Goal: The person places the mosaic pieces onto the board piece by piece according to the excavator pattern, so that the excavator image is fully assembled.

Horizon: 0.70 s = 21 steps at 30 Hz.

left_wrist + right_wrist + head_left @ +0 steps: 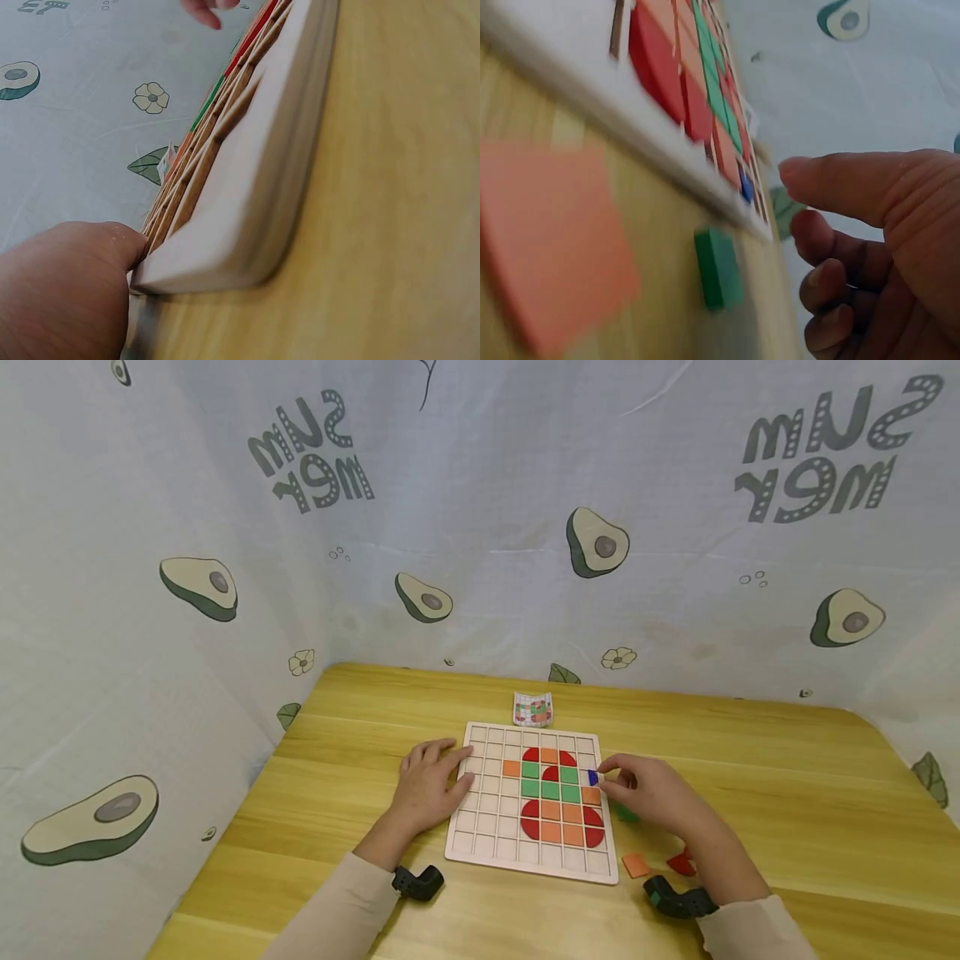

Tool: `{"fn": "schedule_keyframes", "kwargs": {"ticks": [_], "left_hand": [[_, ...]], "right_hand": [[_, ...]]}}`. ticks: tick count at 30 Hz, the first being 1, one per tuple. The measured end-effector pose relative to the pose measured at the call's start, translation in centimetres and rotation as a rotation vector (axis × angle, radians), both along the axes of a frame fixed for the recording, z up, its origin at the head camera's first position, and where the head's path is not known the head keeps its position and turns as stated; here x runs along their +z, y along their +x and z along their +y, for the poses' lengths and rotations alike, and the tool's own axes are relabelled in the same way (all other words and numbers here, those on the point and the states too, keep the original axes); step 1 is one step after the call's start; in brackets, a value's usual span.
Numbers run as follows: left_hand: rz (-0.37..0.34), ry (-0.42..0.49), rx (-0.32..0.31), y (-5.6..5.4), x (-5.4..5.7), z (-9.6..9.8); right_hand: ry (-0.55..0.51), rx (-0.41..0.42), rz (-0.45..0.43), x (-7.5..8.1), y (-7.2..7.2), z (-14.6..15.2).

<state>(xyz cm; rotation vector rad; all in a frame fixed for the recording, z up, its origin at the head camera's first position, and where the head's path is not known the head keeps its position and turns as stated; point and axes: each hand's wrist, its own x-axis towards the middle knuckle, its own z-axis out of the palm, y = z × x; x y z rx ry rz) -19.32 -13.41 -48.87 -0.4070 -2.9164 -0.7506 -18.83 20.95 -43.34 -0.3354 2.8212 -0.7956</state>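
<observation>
A white gridded wooden board [487,822] lies on the table, with red, orange and green pieces set in its cells. My left hand [426,787] rests at the board's left edge, fingers spread loosely; in the left wrist view its thumb [105,244] touches the board's corner. At the right edge, my right hand [652,789] is beside a small dark blue piece [592,777] in the rightmost column. The right wrist view shows the blue piece [746,186] on the board, with the thumb [832,180] apart from it and the other fingers loosely bent.
A small curved pattern card [532,710] stands behind the board. Right of the board lie a green piece [625,812], an orange square [635,865] and a red piece [681,862] on the wooden table [787,760]. An avocado-printed curtain [495,568] hangs behind.
</observation>
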Motion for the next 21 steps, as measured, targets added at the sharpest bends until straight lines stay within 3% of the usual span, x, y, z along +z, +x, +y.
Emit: {"fn": "schedule_keyframes", "kwargs": {"ticks": [12,21], "left_hand": [[0.002,-0.001,-0.007,-0.1,-0.1,0.0],[0.009,-0.009,-0.003,0.0,-0.2,-0.1]], "right_hand": [[-0.029,0.032,-0.127,-1.0,1.7,4.4],[0.005,0.043,-0.07,-1.4,1.8,4.5]]}}
